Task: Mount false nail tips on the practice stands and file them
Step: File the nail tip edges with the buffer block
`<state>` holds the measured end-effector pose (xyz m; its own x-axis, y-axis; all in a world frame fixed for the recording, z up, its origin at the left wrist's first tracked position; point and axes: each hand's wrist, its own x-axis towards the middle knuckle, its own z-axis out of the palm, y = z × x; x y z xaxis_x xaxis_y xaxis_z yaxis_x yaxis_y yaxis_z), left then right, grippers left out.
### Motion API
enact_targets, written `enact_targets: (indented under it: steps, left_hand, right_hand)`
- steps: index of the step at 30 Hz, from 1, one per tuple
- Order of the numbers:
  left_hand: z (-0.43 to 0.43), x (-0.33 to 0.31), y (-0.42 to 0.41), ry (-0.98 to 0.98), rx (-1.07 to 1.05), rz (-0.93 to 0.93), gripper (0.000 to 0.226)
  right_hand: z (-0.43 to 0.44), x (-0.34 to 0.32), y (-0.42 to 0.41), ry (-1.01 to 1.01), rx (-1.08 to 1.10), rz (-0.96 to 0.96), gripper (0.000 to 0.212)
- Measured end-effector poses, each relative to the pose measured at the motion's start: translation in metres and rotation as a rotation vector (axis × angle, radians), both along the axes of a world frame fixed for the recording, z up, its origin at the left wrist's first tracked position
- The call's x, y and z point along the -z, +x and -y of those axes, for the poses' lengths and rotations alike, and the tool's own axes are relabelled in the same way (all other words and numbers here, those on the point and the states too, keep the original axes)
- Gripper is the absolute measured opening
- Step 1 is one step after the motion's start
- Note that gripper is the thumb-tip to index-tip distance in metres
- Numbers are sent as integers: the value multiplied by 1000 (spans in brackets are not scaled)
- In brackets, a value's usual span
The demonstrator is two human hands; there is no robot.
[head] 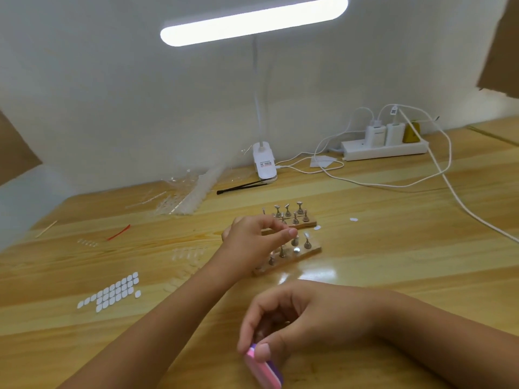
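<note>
**Left hand at the near stand, right hand gripping the buffer**

Two wooden practice stands sat mid-worktop, one behind the other, almost touching. The far stand (pixel 304 223) bore a cluster of small metal pegs, several capped with pale nail tips. The near stand (pixel 313 251) lay at a slant, and one peg at its right end carried a pale tip (pixel 306 235).

The left hand (pixel 252 238) reached in from the lower left and hung over the near stand. Its fingers were curled and the thumb was drawn in towards them just above a peg. Whether a tip sat pinched between them could not be told.

The right hand (pixel 306 318) lay closer to the camera, well short of the stands. Its fingers were curled round a pink and purple buffer block (pixel 264 367), with the thumb pressed on the block's upper end.

To the left on the worktop (pixel 393 248) lay a sheet of white adhesive pads (pixel 112 293). Clear loose nail tips (pixel 186 255) were scattered between the sheet and the stands. Further back were crumpled clear plastic bags (pixel 182 197), a red strip (pixel 119 233), a thin wooden stick (pixel 46 228) and black tweezers (pixel 243 186).

A clip-on lamp (pixel 252 21) glowed overhead, with its clamp at the back edge. A white power strip (pixel 384 150) with chargers and trailing cables sat to the right.
</note>
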<state>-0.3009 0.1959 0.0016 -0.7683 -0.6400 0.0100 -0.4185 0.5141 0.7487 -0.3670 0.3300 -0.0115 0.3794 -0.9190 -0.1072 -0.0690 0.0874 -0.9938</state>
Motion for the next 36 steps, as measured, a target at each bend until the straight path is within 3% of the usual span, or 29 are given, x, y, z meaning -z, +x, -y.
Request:
enact_targets:
  steps: [11, 15, 22, 30, 36]
  left_hand:
    - [8, 12, -6, -28, 7, -24, 24]
    - [8, 16, -10, -205, 4, -37, 25]
    - [-2, 24, -11, -749, 176, -60, 36]
    - [-7, 26, -13, -679, 188, -69, 23]
    - [-12, 24, -13, -871, 222, -93, 18]
  right_hand:
    - [1, 0, -1, 31, -8, 42, 20]
    - [1, 1, -2, 23, -5, 30, 20]
    - [2, 1, -1, 17, -3, 12, 19]
    - [1, 0, -3, 21, -10, 3, 19]
    - [0, -1, -2, 26, -28, 3, 20]
